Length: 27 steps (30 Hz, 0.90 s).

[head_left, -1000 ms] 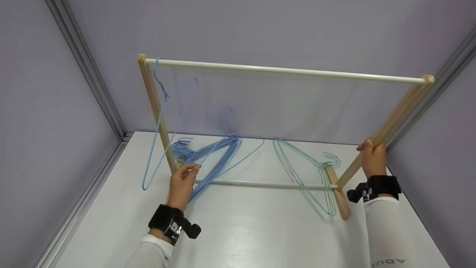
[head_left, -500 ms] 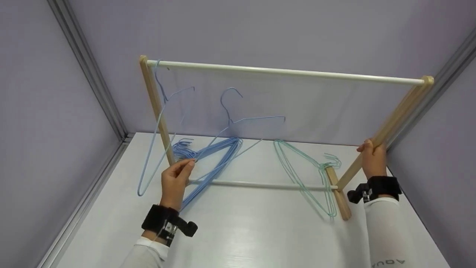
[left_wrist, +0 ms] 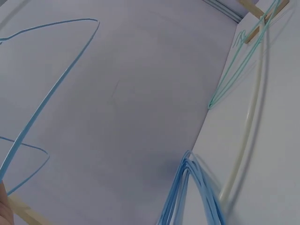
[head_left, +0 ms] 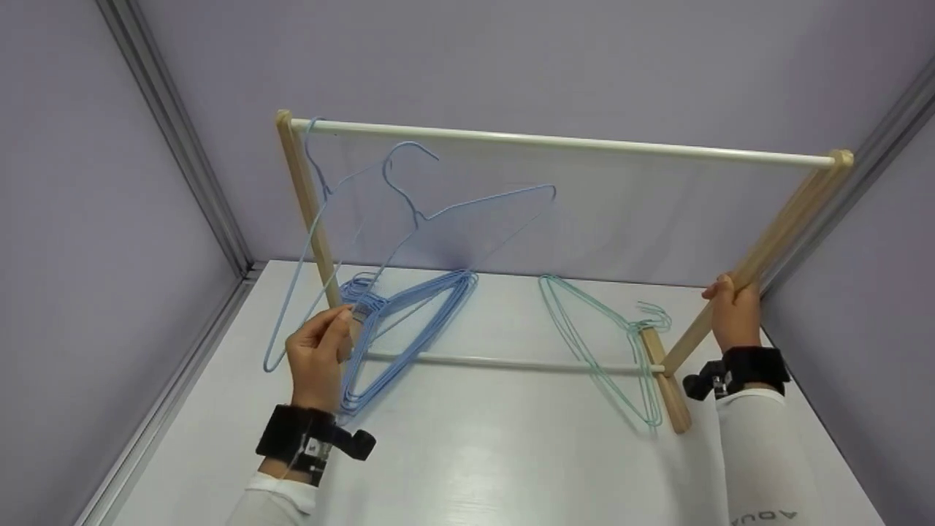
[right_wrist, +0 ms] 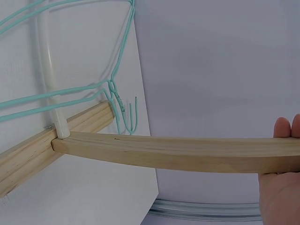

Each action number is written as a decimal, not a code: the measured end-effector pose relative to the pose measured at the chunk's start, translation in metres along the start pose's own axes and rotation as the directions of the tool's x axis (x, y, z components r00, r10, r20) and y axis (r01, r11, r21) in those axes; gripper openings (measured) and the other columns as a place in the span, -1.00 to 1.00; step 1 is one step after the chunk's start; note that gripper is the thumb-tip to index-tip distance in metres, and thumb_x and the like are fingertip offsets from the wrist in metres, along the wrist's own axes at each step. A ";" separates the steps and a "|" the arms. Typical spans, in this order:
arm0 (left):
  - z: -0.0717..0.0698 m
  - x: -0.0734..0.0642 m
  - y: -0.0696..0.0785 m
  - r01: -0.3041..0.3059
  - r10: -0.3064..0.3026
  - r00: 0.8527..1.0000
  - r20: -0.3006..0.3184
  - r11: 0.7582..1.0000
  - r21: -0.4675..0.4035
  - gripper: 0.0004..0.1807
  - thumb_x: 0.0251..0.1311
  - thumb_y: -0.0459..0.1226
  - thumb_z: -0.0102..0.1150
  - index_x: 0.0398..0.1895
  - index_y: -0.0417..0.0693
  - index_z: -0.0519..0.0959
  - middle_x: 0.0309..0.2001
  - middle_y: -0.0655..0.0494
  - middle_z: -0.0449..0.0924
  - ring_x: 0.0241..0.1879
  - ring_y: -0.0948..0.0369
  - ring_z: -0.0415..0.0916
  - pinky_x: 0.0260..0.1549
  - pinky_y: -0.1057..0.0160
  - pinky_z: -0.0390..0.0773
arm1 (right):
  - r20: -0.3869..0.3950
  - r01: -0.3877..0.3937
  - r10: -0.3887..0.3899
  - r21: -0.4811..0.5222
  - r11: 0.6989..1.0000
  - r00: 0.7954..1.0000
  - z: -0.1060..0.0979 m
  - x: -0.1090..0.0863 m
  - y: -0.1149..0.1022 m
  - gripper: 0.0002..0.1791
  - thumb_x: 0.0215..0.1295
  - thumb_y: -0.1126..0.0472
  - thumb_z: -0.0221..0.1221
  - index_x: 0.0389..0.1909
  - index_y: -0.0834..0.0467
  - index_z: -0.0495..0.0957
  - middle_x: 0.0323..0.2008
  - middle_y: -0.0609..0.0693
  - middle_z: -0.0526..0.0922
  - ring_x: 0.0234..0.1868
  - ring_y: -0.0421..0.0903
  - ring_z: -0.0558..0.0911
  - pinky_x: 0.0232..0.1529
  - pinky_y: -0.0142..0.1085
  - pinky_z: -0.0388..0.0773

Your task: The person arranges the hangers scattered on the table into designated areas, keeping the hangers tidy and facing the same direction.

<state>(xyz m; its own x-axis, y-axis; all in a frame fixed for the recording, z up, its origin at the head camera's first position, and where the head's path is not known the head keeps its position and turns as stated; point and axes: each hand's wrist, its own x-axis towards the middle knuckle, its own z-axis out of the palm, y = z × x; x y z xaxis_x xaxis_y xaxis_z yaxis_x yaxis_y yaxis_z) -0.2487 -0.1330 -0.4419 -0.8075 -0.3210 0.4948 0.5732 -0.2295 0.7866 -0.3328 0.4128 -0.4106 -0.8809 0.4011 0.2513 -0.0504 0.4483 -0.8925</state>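
My left hand point(head_left: 315, 358) pinches a blue wire hanger point(head_left: 489, 199) by its lower left corner. The hanger is raised, its hook up and overlapping the area just below the rack's white top rail point(head_left: 540, 139). Another blue hanger point(head_left: 298, 274) hangs by its hook at the rail's left end. Below lies a bundle of blue hangers point(head_left: 429, 330). My right hand point(head_left: 734, 318) grips the wooden right post point(head_left: 792, 219) of the rack; in the right wrist view fingers point(right_wrist: 282, 127) show past the post's edge. Only a sliver of the left hand point(left_wrist: 4, 208) shows in its wrist view.
Several mint-green wire hangers point(head_left: 632, 324) lean over the rack's lower rail point(head_left: 511, 361) and right foot point(head_left: 673, 402). The rack stands on a white table point(head_left: 467, 453), with grey panels point(head_left: 511, 58) behind and at both sides.
The left hand has moved left and slightly up. Its hanger has risen off the blue bundle and swung left, hook now close under the top rail. The right hand stays put.
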 end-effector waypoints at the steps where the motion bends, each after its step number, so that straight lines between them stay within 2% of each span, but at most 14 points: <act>1: -0.001 0.001 0.002 -0.013 0.013 1.000 0.000 1.000 -0.011 -0.79 0.39 -0.48 0.10 -0.18 -0.24 0.75 -0.66 0.19 0.31 -0.67 0.34 0.16 -0.64 0.36 0.12 | 0.001 -0.001 0.001 0.000 1.000 1.000 0.000 0.000 0.000 -0.75 0.65 0.04 -0.26 -0.08 0.10 0.31 -0.32 -0.16 0.46 -0.13 -0.25 0.38 0.09 -0.30 0.22; 4: -0.004 0.004 0.008 -0.041 0.040 0.999 -0.012 0.999 -0.012 -0.79 0.39 -0.48 0.10 -0.19 -0.24 0.76 -0.65 0.18 0.34 -0.68 0.36 0.16 -0.65 0.36 0.11 | 0.001 -0.005 0.005 -0.004 1.000 1.000 0.000 0.001 0.000 -0.74 0.65 0.04 -0.25 -0.07 0.11 0.32 -0.32 -0.16 0.46 -0.13 -0.25 0.39 0.11 -0.29 0.22; 10: -0.008 0.012 0.017 -0.063 0.061 0.997 -0.051 0.997 -0.037 -0.83 0.37 -0.49 0.13 -0.18 -0.45 0.70 -0.63 0.18 0.36 -0.71 0.39 0.14 -0.66 0.34 0.07 | 0.006 -0.028 0.029 -0.008 1.000 1.000 -0.001 0.005 0.002 -0.74 0.65 0.03 -0.26 -0.07 0.09 0.33 -0.30 -0.16 0.46 -0.10 -0.24 0.38 0.12 -0.27 0.22; 12: -0.010 0.015 0.020 -0.065 0.063 0.996 -0.068 0.997 -0.035 -0.83 0.36 -0.48 0.15 -0.19 -0.45 0.70 -0.62 0.19 0.35 -0.70 0.38 0.16 -0.67 0.37 0.10 | 0.005 -0.032 0.032 -0.005 0.999 0.999 -0.001 0.005 0.003 -0.74 0.66 0.03 -0.25 -0.06 0.09 0.33 -0.29 -0.16 0.47 -0.11 -0.24 0.39 0.11 -0.27 0.23; 21: -0.025 0.024 0.034 -0.019 0.025 0.985 -0.170 0.999 0.038 -0.86 0.35 -0.43 0.22 -0.21 -0.36 0.72 -0.57 0.15 0.40 -0.66 0.35 0.22 -0.67 0.46 0.23 | 0.013 -0.005 0.006 -0.015 1.000 1.000 -0.002 0.004 0.001 -0.67 0.66 0.05 -0.28 -0.15 0.16 0.36 -0.29 -0.13 0.46 -0.11 -0.23 0.37 0.10 -0.28 0.22; 27: -0.036 0.028 0.042 -0.005 0.020 0.983 -0.185 0.996 0.084 -0.80 0.35 -0.41 0.23 -0.15 -0.47 0.68 -0.57 0.14 0.37 -0.65 0.32 0.22 -0.69 0.46 0.24 | 0.022 -0.018 0.018 -0.031 0.999 1.000 -0.003 0.005 0.003 -0.66 0.66 0.04 -0.29 -0.15 0.15 0.37 -0.26 -0.12 0.46 -0.09 -0.22 0.37 0.12 -0.25 0.22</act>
<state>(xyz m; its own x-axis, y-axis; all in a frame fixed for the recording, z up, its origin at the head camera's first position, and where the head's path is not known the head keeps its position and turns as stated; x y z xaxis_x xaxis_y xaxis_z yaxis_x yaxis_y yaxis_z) -0.2419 -0.1847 -0.4079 -0.7562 -0.4902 0.4335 0.5632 -0.1503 0.8125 -0.3360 0.4185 -0.4108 -0.8919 0.3915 0.2265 -0.0203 0.4657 -0.8847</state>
